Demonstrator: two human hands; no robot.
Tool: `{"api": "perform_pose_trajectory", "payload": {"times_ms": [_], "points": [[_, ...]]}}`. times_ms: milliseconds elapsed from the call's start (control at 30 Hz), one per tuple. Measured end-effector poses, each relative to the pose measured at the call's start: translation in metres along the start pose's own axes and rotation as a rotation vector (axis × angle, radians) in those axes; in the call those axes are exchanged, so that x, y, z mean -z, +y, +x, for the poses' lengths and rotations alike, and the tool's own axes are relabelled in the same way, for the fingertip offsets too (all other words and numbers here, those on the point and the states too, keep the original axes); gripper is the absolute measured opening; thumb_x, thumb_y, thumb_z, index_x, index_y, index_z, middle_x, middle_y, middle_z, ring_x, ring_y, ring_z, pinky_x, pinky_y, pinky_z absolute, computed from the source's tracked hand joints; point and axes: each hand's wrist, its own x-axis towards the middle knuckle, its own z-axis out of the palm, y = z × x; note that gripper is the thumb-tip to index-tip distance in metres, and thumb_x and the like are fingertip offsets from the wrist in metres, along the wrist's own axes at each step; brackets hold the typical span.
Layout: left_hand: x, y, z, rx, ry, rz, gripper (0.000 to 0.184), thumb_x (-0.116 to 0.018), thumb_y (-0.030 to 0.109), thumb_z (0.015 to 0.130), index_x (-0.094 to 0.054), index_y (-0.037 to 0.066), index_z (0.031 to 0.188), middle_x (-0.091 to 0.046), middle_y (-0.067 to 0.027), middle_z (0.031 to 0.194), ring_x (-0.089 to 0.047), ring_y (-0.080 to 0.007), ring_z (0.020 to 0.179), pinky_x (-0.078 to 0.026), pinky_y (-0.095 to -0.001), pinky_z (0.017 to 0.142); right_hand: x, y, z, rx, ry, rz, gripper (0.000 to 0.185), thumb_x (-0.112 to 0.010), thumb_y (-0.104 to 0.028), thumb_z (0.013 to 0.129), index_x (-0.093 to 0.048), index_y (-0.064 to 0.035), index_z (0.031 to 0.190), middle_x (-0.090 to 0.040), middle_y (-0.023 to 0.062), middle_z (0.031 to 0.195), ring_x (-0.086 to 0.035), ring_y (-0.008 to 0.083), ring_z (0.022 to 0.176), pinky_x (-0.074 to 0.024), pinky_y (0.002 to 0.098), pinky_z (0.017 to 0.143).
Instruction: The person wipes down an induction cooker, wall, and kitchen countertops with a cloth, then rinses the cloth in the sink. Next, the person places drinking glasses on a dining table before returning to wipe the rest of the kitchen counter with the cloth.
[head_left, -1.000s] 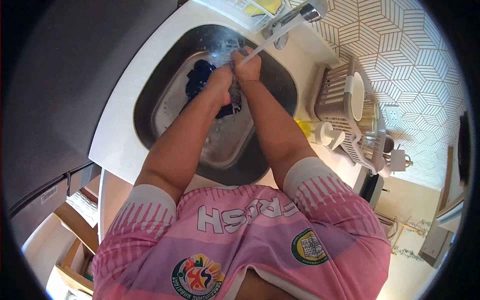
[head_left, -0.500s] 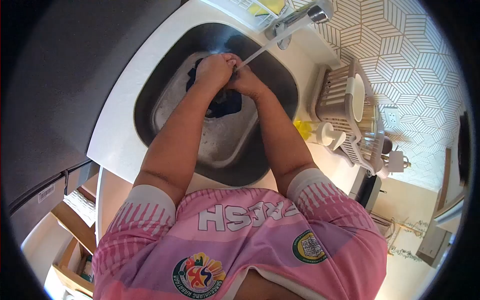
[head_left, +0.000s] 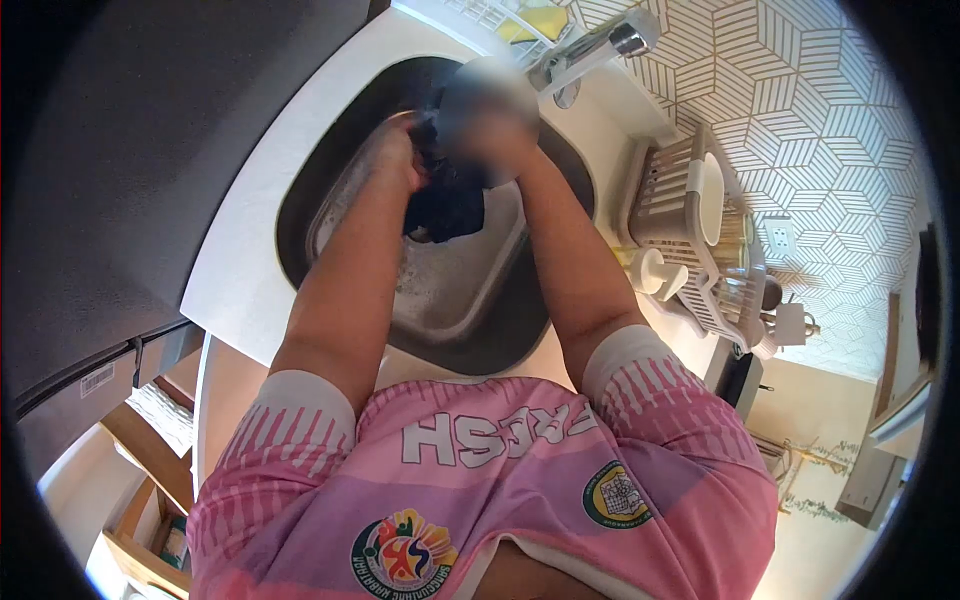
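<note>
A dark blue cloth [head_left: 447, 205] hangs and bunches inside the dark sink basin [head_left: 510, 345]. My left hand [head_left: 398, 150] is at the cloth's left edge, its fingers curled against the fabric. On the other side, my right hand [head_left: 500, 145] is at the upper part of the cloth, below the faucet [head_left: 600, 48]; a blurred patch covers most of its fingers. Water runs from the faucet toward the right hand, and the blur hides where it lands. Some suds lie on the basin floor.
Right of the sink stand a pump bottle [head_left: 655, 272] and a beige dish rack [head_left: 670, 200]. Behind the sink is a white wire rack [head_left: 490, 14] with something yellow. A dark, flat-sided appliance [head_left: 150, 150] rises at the left of the white counter [head_left: 235, 250].
My hands, close together before, have moved apart, the left one leftward and the right one slightly up. The dark cloth is now lifted and spread between them.
</note>
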Motion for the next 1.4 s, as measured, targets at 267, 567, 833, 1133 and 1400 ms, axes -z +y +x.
{"api": "perform_pose_trajectory", "payload": {"times_ms": [267, 567, 833, 1133, 1400], "points": [[-0.009, -0.022, -0.013, 0.383, -0.549, -0.164, 0.05, -0.06, 0.05, 0.085, -0.058, 0.008, 0.111, -0.063, -0.0127, 0.112, -0.06, -0.0267, 0.105, -0.046, -0.0527, 0.093, 0.004, 0.006, -0.038, 0.389, -0.167, -0.025, 0.045, -0.072, -0.014, 0.058, -0.063, -0.0025, 0.1, -0.064, 0.0119, 0.093, -0.061, 0.0238, 0.089, -0.0466, 0.0326, 0.082], [-0.015, -0.007, -0.061, 0.484, -0.603, 0.07, 0.049, -0.073, 0.052, 0.074, -0.06, 0.017, 0.105, -0.06, -0.0029, 0.096, -0.053, -0.0234, 0.086, -0.041, -0.0522, 0.085, 0.018, 0.014, -0.014, -0.075, -0.065, 0.656, 0.022, -0.06, -0.017, 0.074, -0.063, -0.0049, 0.093, -0.061, 0.0046, 0.078, -0.059, 0.0178, 0.071, -0.0471, 0.0304, 0.063], [-0.012, -0.025, -0.039, 0.419, -0.602, 0.097, 0.024, -0.064, 0.034, 0.082, -0.059, 0.015, 0.095, -0.057, -0.0023, 0.09, -0.053, -0.0213, 0.081, -0.043, -0.0545, 0.084, -0.005, 0.002, 0.022, 0.045, 0.218, 0.28, 0.021, -0.058, -0.025, 0.082, -0.061, -0.0054, 0.088, -0.058, 0.0043, 0.074, -0.056, 0.0144, 0.061, -0.0452, 0.0279, 0.051], [-0.019, -0.045, -0.022, 0.265, -0.408, -0.278, 0.014, -0.049, 0.019, 0.092, -0.058, 0.009, 0.094, -0.061, -0.0068, 0.088, -0.062, -0.0208, 0.077, -0.056, -0.0365, 0.069, 0.004, -0.016, -0.002, -0.359, -0.292, 0.743, 0.026, -0.062, -0.025, 0.086, -0.065, -0.0034, 0.099, -0.063, 0.0078, 0.092, -0.06, 0.0164, 0.082, -0.0493, 0.0279, 0.074], [-0.019, -0.051, -0.014, 0.381, -0.418, -0.204, 0.011, -0.062, 0.012, 0.087, -0.056, 0.002, 0.09, -0.06, -0.0086, 0.079, -0.061, -0.0183, 0.067, -0.058, -0.0304, 0.061, 0.062, -0.053, -0.057, 0.369, 0.253, -0.264, 0.026, -0.053, -0.009, 0.082, -0.064, -0.0003, 0.104, -0.062, 0.0166, 0.106, -0.056, 0.0347, 0.103, -0.0428, 0.0394, 0.095]]}}
